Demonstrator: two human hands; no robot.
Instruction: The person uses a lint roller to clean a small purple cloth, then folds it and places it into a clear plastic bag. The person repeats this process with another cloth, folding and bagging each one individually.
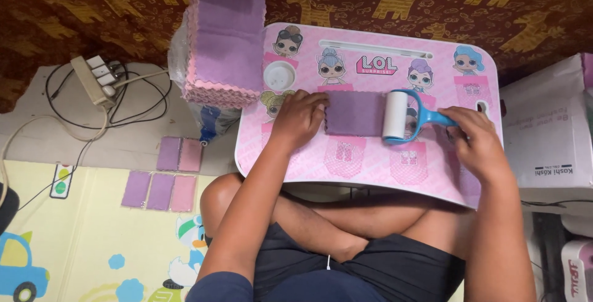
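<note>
Lint roller [401, 115]: white drum, blue handle pointing right along surface [370, 172]; right hand [475, 141] clamped on handle. Left hand [299, 117] flat, fingers apart, pinning purple cloth [355, 113] mid-surface.

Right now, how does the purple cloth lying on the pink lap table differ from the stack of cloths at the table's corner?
The purple cloth is a single piece lying flat; the stack holds many pieces piled high. The purple cloth is pinned by the left hand and touched by the lint roller, which the right hand holds; nothing touches the stack. The cloth is darker purple; the stack shows lighter purple and pink edges. Both have wavy, zigzag edges.
</note>
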